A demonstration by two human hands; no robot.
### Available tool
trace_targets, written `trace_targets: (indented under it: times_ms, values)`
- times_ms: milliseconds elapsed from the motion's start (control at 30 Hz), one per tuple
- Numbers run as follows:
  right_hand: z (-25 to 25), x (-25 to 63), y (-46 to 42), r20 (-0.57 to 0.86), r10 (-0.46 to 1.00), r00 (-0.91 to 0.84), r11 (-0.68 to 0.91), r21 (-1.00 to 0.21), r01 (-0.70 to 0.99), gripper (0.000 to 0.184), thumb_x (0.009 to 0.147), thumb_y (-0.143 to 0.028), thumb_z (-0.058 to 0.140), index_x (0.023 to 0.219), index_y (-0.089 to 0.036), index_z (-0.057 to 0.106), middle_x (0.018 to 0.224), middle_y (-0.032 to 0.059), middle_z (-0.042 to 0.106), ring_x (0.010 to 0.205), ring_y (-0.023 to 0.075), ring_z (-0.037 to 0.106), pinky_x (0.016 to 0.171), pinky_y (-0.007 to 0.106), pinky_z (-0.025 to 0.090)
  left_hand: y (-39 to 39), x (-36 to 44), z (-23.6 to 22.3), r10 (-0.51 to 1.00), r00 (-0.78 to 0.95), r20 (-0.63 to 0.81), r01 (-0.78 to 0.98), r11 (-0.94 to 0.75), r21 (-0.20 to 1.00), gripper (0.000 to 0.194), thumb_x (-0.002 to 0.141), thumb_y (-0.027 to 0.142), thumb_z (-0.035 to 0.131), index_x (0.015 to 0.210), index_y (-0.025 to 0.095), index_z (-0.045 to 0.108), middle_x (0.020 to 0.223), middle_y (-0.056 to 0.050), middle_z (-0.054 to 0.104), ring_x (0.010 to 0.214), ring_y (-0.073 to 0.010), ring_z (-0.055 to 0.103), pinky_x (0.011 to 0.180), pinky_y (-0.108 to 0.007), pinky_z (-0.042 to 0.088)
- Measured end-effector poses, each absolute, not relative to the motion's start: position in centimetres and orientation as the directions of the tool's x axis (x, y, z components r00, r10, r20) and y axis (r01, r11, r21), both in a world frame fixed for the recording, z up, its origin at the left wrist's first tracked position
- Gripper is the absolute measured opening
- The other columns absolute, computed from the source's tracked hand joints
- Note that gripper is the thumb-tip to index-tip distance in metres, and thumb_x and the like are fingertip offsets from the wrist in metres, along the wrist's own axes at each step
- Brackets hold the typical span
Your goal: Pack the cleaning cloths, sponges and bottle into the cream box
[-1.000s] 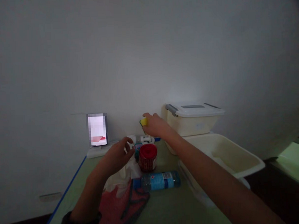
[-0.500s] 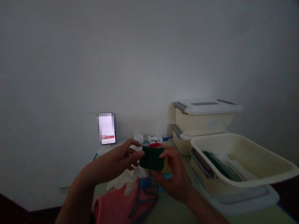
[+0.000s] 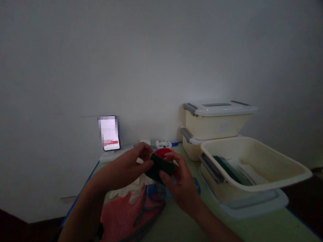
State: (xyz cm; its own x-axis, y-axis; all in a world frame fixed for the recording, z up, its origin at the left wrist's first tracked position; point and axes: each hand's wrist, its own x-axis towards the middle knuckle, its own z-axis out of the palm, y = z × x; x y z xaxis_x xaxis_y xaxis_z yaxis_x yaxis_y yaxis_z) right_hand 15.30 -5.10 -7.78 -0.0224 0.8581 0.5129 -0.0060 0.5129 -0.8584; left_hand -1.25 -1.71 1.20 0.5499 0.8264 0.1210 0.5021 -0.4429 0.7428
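A dark green scouring sponge (image 3: 163,165) is held up between both hands above the table, tilted, with a thin yellowish edge at its upper left corner. My left hand (image 3: 138,163) pinches its left end between thumb and fingers. On the other end, my right hand (image 3: 183,182) has its thumb on the near face and its fingers round the top edge. Just behind the sponge is a red round object (image 3: 163,152), partly hidden. Under the hands lie a pink cloth with grey edging (image 3: 125,217), white gloves (image 3: 129,185) and a blue item (image 3: 153,190), partly covered.
On the right, an open cream bin (image 3: 248,145) holding green and white flat items rests on a lid (image 3: 261,204). Two lidded boxes (image 3: 217,125) are stacked behind it. A lit phone (image 3: 110,134) leans against the wall at the back left of the green table (image 3: 187,227).
The sponge has tilted, its right side dropping and its yellow side going out of sight. My right thumb has come onto its near face. The view has shifted slightly.
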Motion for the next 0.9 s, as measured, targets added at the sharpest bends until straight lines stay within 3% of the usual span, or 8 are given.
trace_targets:
  times_ms: [167, 333, 467, 600, 767, 900]
  values:
    - [-7.8, 15.0, -5.1, 0.427, 0.904, -0.015, 0.427, -0.904, 0.018, 0.020, 0.075, -0.018, 0.059, 0.089, -0.022, 0.045, 0.091, 0.0022, 0.054, 0.078, 0.0136, 0.055, 0.068, 0.026, 0.048, -1.8, -0.5, 1.0, 0.818, 0.565, 0.104, 0.514, -0.448, 0.731, 0.020, 0.081, 0.029, 0.052, 0.097, 0.019, 0.056, 0.091, -0.006, 0.061, 0.084, -0.0207, 0.059, 0.072, -0.031, 0.048]
    - [-7.5, 14.8, -5.2, 0.437, 0.899, 0.006, 0.437, -0.898, -0.055, 0.021, 0.078, -0.027, 0.060, 0.072, -0.020, 0.041, 0.078, -0.0017, 0.049, 0.068, 0.0105, 0.048, 0.062, 0.023, 0.044, -1.5, -1.6, 1.2, 0.745, 0.661, 0.089, 0.370, -0.427, 0.826, 0.021, 0.085, 0.032, 0.053, 0.103, 0.021, 0.051, 0.104, -0.004, 0.058, 0.095, -0.0188, 0.059, 0.081, -0.032, 0.049]
    - [-7.3, 14.9, -5.1, 0.367, 0.929, 0.046, 0.369, -0.908, -0.201, 0.022, 0.083, -0.035, 0.055, 0.074, -0.021, 0.040, 0.070, -0.0045, 0.046, 0.061, 0.0082, 0.045, 0.055, 0.019, 0.040, -1.8, -2.2, 1.4, 0.671, 0.741, 0.010, 0.334, -0.381, 0.862, 0.044, 0.080, 0.025, 0.061, 0.118, 0.026, 0.040, 0.111, -0.003, 0.055, 0.096, -0.0185, 0.059, 0.081, -0.034, 0.050]
    - [-7.2, 15.0, -5.1, 0.321, 0.945, 0.068, 0.327, -0.911, -0.251, 0.022, 0.084, -0.037, 0.054, 0.077, -0.021, 0.040, 0.066, -0.0063, 0.047, 0.055, 0.0062, 0.045, 0.048, 0.016, 0.038, -2.0, -2.2, 1.4, 0.685, 0.728, -0.029, 0.391, -0.380, 0.838, 0.059, 0.077, 0.025, 0.065, 0.127, 0.028, 0.032, 0.102, -0.001, 0.057, 0.083, -0.0161, 0.060, 0.075, -0.033, 0.051]
    - [-7.2, 14.9, -5.3, 0.343, 0.938, 0.043, 0.343, -0.911, -0.228, 0.015, 0.086, -0.035, 0.052, 0.083, -0.022, 0.046, 0.070, -0.0053, 0.053, 0.055, 0.0067, 0.050, 0.049, 0.018, 0.043, -1.8, -2.0, 1.4, 0.701, 0.713, -0.004, 0.443, -0.446, 0.777, 0.056, 0.074, 0.027, 0.068, 0.122, 0.028, 0.040, 0.107, -0.002, 0.055, 0.085, -0.0165, 0.058, 0.072, -0.030, 0.050]
    - [-7.0, 15.0, -5.5, 0.411, 0.912, -0.002, 0.397, -0.882, -0.253, 0.012, 0.084, -0.032, 0.055, 0.088, -0.022, 0.050, 0.095, 0.0012, 0.058, 0.076, 0.0107, 0.058, 0.063, 0.021, 0.048, -1.6, -2.3, 1.2, 0.717, 0.696, 0.021, 0.492, -0.498, 0.714, 0.052, 0.072, 0.034, 0.070, 0.116, 0.024, 0.044, 0.099, -0.002, 0.055, 0.084, -0.0177, 0.058, 0.071, -0.031, 0.049]
